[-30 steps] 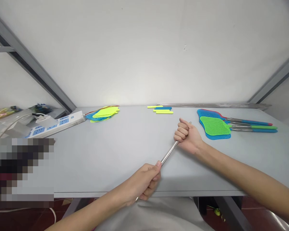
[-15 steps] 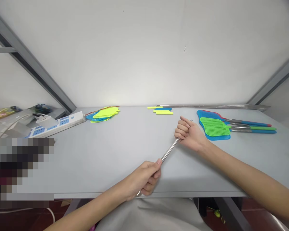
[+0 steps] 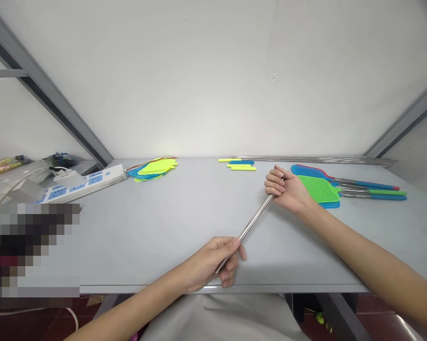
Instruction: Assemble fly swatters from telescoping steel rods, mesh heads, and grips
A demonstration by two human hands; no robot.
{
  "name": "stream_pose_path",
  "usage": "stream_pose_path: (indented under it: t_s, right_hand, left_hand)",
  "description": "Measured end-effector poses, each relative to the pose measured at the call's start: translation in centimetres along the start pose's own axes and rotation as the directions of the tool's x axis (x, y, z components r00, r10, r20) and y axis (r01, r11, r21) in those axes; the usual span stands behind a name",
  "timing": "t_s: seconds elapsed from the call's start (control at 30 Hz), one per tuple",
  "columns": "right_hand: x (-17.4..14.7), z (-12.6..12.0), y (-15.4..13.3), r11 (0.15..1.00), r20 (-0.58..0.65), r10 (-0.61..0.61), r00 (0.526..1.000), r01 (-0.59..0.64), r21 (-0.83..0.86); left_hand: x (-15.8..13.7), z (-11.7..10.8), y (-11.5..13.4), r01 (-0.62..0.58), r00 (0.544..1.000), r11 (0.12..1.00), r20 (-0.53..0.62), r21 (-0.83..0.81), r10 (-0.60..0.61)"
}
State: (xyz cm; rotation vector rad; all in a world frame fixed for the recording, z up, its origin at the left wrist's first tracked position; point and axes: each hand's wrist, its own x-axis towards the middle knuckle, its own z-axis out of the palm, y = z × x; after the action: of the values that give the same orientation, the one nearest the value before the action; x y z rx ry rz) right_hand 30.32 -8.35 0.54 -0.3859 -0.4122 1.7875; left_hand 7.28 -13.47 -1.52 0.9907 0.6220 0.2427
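A shiny metal rod [image 3: 256,216] slants across the front of the table, held in both hands. Near the table's front edge my left hand [image 3: 211,263] pinches its lower part between thumb and fingers, the other fingers loosely curled. The right hand [image 3: 288,189] has its fingers wrapped around the upper part, and a bit of the tip shows past the thumb. Right beside that hand lie several fly swatters: a green one [image 3: 318,188] on top of blue ones, with metal shafts and coloured grips [image 3: 387,192] pointing right.
Several thin metal rods [image 3: 316,159] lie along the wall. Short yellow and blue tubes [image 3: 244,168] are at the back middle. Loose yellow and blue swatter heads [image 3: 158,166] are piled at back left, next to a white power strip [image 3: 105,176]. A blurred patch covers the left edge.
My right hand has moved slightly up and right with the rod. The rod's lower end has slid up through my left hand, whose fingers have loosened a little.
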Motion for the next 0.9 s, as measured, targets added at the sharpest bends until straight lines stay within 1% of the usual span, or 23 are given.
stream_pose_path:
  t_s: [0.13, 0.27, 0.53, 0.7, 0.8, 0.9]
  right_hand:
    - [0.3, -0.3, -0.8, 1.0, -0.023, -0.019, 1.0, 0.019, -0.005]
    - [0.3, -0.2, -1.1, 1.0, -0.045, -0.014, 0.999, 0.014, 0.002]
    - [0.4, -0.4, -1.3, 0.998, -0.101, 0.052, 0.994, -0.048, 0.049]
    - [0.4, -0.5, -1.0, 0.998, -0.127, 0.034, 0.991, -0.029, 0.048]
    - [0.4, -0.5, -0.7, 0.999, -0.138, 0.017, 0.99, -0.013, 0.032]
    - [0.3, -0.3, -0.5, 1.0, -0.125, 0.0, 0.992, 0.003, 0.025]
  left_hand:
    - [0.0, -0.3, -0.3, -0.006, 1.0, 1.0, -0.006, 0.024, 0.007]
    - [-0.1, -0.3, -0.2, 0.001, 1.0, 1.0, -0.006, 0.005, -0.001]
    - [-0.2, -0.4, -0.2, 0.024, 0.999, 1.0, -0.027, -0.016, -0.024]
    - [-0.2, -0.6, -0.4, 0.042, 0.999, 0.997, -0.029, -0.057, -0.044]
    - [-0.3, -0.6, -0.4, 0.063, 0.998, 0.997, -0.02, -0.048, -0.064]
    - [-0.5, -0.3, -0.6, 0.046, 0.997, 0.999, -0.057, -0.017, -0.047]
